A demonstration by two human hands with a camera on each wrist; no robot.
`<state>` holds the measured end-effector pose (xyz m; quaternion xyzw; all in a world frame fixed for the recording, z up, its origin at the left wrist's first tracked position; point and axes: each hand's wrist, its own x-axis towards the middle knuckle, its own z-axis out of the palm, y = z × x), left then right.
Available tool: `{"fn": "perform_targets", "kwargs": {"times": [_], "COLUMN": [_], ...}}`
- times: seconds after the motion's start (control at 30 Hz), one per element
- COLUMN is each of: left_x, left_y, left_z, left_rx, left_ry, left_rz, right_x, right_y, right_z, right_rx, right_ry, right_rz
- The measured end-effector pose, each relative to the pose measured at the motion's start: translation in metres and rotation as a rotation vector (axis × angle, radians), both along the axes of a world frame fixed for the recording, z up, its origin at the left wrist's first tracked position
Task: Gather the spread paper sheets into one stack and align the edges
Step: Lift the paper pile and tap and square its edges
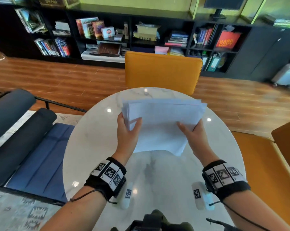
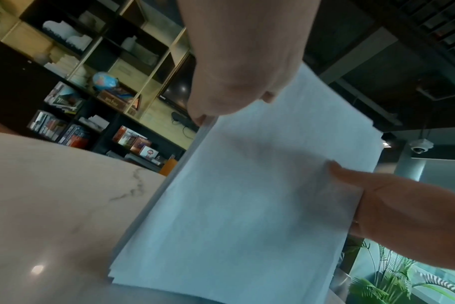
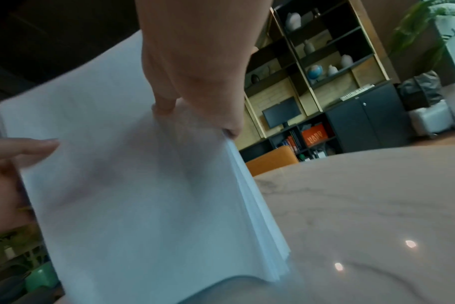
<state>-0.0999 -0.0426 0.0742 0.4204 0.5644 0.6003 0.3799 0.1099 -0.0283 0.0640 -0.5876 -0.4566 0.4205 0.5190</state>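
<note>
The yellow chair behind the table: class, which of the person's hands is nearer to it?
Right. The right hand grips the paper stack roughly below the yellow chair; the left hand grips the stack's other side, nearer the chair's left edge.

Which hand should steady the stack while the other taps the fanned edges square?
Probably the left hand: it grips the paper stack along its tidier side. The sheets fan out on the side of the right hand, so that one should tap.
</note>
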Motion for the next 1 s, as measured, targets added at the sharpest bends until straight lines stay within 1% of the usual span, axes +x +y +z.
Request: {"fn": "perform_targets", "kwargs": {"times": [0.03, 0.1, 0.23, 0.3, 0.4, 0.5, 0.6, 0.7, 0.77, 0.83, 0.93, 1.0], "left_x": [0.001, 0.005, 0.011, 0.009, 0.005, 0.004, 0.01, 0.012, 0.009, 0.007, 0.009, 0.013], "left_y": [0.0, 0.001, 0.005, 0.005, 0.0, -0.001, 0.0, 0.001, 0.0, -0.003, -0.007, -0.007], "left_z": [-0.003, -0.002, 0.009, 0.015, 0.017, 0.005, 0.002, 0.015, 0.018, 0.008, -0.015, -0.024], "left_rx": [-0.038, -0.072, -0.037, 0.01, 0.043, -0.045, -0.09, -0.039, 0.014, 0.016, -0.146, -0.182], "left_ry": [0.002, 0.058, 0.095, 0.077, 0.016, -0.009, 0.039, 0.025, -0.015, -0.046, -0.059, -0.017], "left_rz": [-0.028, -0.038, 0.014, 0.042, 0.048, -0.03, -0.079, -0.019, 0.003, -0.021, -0.11, -0.116], "right_x": [0.001, -0.002, -0.008, -0.005, 0.004, 0.005, -0.003, -0.005, 0.001, 0.007, 0.004, -0.002], "right_y": [-0.001, -0.001, -0.001, -0.002, -0.007, -0.007, -0.004, -0.005, -0.007, -0.01, -0.013, -0.014], "right_z": [-0.005, -0.009, 0.001, 0.008, 0.008, 0.0, 0.001, 0.013, 0.015, 0.007, -0.017, -0.025], "right_rx": [-0.03, -0.046, 0.022, 0.072, 0.124, 0.039, 0.035, 0.106, 0.161, 0.127, -0.02, -0.069], "right_ry": [0.003, -0.007, 0.028, 0.014, 0.011, 0.052, 0.053, 0.061, 0.08, 0.111, 0.136, 0.114], "right_rz": [-0.002, -0.021, -0.045, -0.051, -0.004, 0.006, -0.026, -0.053, -0.036, -0.013, -0.002, -0.016]}}
